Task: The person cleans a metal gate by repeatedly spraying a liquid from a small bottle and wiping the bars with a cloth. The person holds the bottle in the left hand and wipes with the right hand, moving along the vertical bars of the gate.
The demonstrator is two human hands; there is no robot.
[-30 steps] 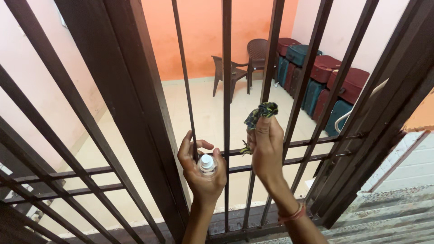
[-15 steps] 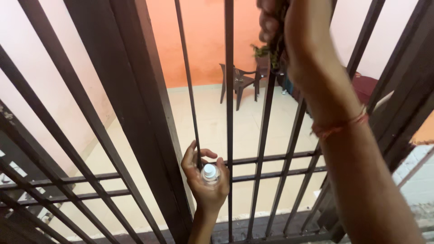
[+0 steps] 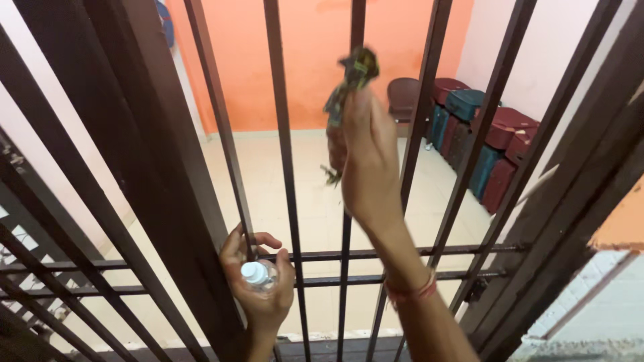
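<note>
We are looking into a home's room through a barred metal gate (image 3: 288, 167). Suitcases (image 3: 493, 144) are lining the wall beside a plastic chair (image 3: 402, 97) on tiled floor (image 3: 295, 181).

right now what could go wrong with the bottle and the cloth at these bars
The left hand holds both a thin bar and the small bottle, so the bottle might slip from that shared grip. The right hand pinches the cloth with loose ends dangling; they might snag on a bar or the cloth drop.

Single head-worn view, angled down, close against the gate bars (image 3: 286, 134), facing the room beyond
</note>
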